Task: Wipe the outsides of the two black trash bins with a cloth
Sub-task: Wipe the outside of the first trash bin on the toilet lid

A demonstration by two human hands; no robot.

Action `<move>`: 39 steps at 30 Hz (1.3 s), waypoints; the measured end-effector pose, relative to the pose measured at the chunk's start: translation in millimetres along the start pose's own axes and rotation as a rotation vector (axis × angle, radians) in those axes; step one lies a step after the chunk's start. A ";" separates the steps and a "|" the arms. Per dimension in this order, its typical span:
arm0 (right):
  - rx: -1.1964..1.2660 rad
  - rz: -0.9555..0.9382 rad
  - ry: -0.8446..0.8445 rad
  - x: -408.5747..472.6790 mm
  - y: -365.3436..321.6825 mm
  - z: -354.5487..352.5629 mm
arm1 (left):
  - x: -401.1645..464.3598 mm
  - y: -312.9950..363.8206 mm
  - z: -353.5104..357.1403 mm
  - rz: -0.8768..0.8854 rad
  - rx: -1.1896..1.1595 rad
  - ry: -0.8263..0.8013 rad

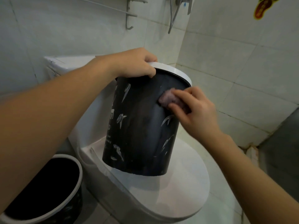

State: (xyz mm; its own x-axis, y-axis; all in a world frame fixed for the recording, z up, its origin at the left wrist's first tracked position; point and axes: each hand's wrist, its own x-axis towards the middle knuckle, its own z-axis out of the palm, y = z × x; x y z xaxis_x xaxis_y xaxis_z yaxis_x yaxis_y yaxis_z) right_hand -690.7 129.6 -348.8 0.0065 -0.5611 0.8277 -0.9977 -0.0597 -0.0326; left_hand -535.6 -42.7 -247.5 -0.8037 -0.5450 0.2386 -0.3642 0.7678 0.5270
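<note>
Floor bin: a second black bin with a white rim stands on the floor at 7 o'clock, beside the toilet; it is lined with a dark bag.
Right hand: the right hand, at 3 o'clock, curls its fingers round a purplish cloth and presses it to the held bin's upper side.
Held bin: the black bin with a white rim is tilted at centre, its base just over the closed toilet lid.
Writing: white leaf marks and a vertical line of small white print run down the bin's left side; too small to read.
Left hand: the left hand, at 12 o'clock, grips the bin's rim, thumb outside.
Wall: white tiles, a metal rack at 11 o'clock, a red-gold sticker at 1 o'clock, its writing unreadable.
</note>
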 end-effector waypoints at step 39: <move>0.012 0.198 0.080 20.5 2.9 -1.6 | -2.1 -17.9 5.8 0.110 -0.239 0.101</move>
State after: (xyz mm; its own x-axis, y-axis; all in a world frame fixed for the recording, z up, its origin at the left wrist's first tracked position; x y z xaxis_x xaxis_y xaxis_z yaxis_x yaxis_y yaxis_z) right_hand -693.6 119.2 -331.0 -0.1953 -0.4960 0.8461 -0.9781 0.0348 -0.2054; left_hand -530.1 -53.3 -262.2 -0.7772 -0.5029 0.3783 -0.1469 0.7295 0.6681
